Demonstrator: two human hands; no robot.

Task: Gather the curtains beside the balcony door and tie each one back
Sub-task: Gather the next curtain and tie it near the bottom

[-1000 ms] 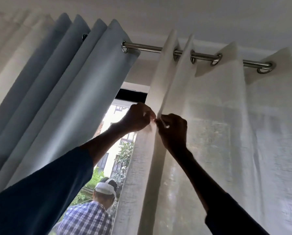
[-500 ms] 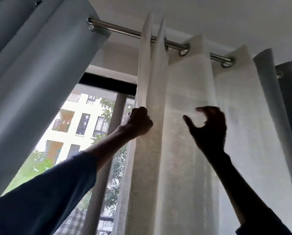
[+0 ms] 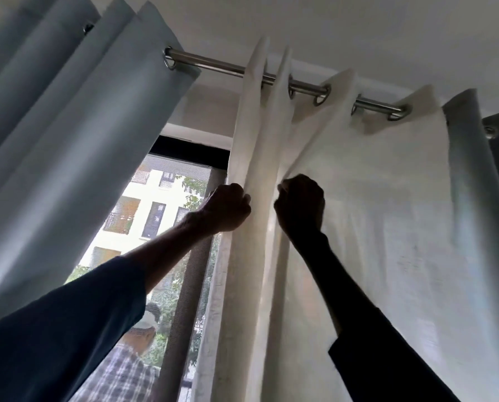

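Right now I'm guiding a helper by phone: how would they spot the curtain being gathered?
Follow the metal curtain rod across the top of the balcony door. Right of the bunched blue-grey curtain hangs the sheer white curtain, its folds gripped by the left hand and right hand. Only it glows with daylight.

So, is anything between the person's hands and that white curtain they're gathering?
Nothing visible. The left hand and the right hand each already grip a fold of the white curtain, side by side below the rod.
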